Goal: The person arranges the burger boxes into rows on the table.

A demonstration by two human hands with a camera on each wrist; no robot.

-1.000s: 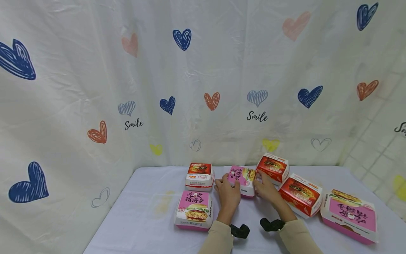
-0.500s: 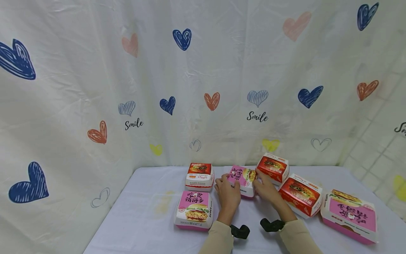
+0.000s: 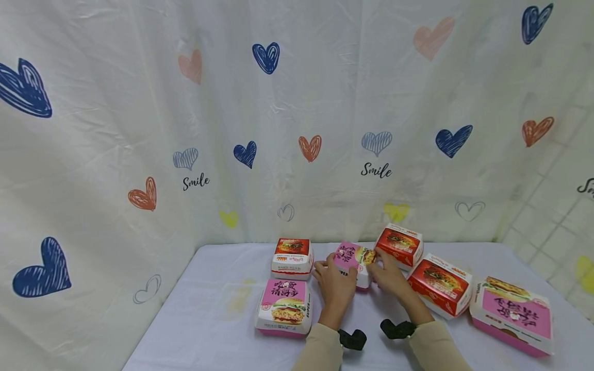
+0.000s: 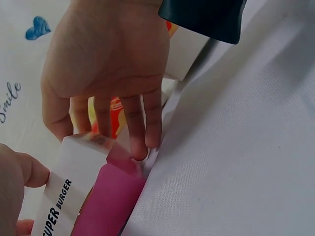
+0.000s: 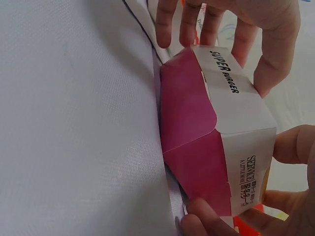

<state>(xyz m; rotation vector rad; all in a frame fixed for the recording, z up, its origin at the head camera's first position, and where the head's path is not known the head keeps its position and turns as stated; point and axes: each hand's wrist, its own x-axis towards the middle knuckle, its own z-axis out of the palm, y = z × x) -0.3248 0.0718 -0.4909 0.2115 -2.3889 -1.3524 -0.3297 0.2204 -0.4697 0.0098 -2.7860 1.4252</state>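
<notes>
A pink and white burger box [image 3: 349, 254] sits toward the back of the table between my two hands. My left hand [image 3: 336, 291] grips its left side, fingers at the far left edge and thumb on the near edge. At the right end, my right hand [image 3: 391, 278] holds the box with bent fingers. "SUPER BURGER" lettering shows on the box [image 5: 246, 114] in the right wrist view, its pink base close over the white cloth. In the left wrist view the right hand [image 4: 108, 54] reaches down to the far corner of the box [image 4: 78, 162].
To the left stand a red burger box [image 3: 291, 258] and a pink one [image 3: 284, 308] in front of it. On the right are two red boxes [image 3: 400, 245], [image 3: 440, 284] and a wider pink box [image 3: 512, 315]. A heart-print curtain [image 3: 297, 103] hangs behind the table.
My left thumb has slid right along the near edge of the burger box, covering part of the lettering. The right hand and the other boxes stay where they were.
</notes>
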